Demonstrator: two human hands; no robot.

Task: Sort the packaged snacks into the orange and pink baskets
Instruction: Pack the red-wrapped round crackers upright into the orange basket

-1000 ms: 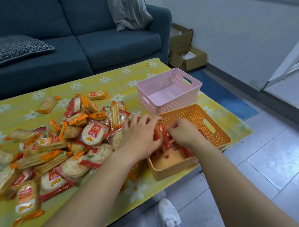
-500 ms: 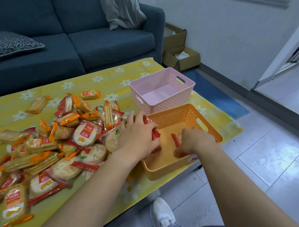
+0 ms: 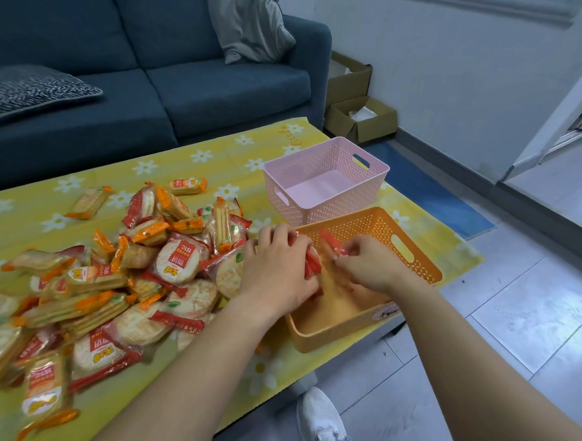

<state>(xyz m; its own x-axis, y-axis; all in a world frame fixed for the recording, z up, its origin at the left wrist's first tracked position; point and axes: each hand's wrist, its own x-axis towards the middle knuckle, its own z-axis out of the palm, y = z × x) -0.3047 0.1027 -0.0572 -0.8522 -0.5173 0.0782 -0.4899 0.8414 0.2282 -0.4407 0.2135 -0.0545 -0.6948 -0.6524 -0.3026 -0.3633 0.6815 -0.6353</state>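
Note:
A big pile of packaged snacks (image 3: pixel 120 279), round rice crackers in red wrappers and flat biscuits in orange wrappers, covers the left of the yellow flowered tablecloth (image 3: pixel 219 157). The orange basket (image 3: pixel 414 259) stands at the table's right front edge, the pink basket (image 3: pixel 324 185) just behind it with nothing inside. My left hand (image 3: pixel 277 269) grips a bunch of red-wrapped snacks (image 3: pixel 311 264) at the orange basket's left rim. My right hand (image 3: pixel 364 267) is inside the orange basket and pinches a red-wrapped snack (image 3: pixel 332 242).
A blue sofa (image 3: pixel 155 81) with cushions runs behind the table. Cardboard boxes (image 3: pixel 361 116) stand on the floor by the wall. My white shoe (image 3: pixel 321 421) is on the tiled floor beside the table's front edge.
My right hand rose from the orange basket's floor toward my left hand and took hold of a red packet. My left hand stayed at the basket's rim with its bunch.

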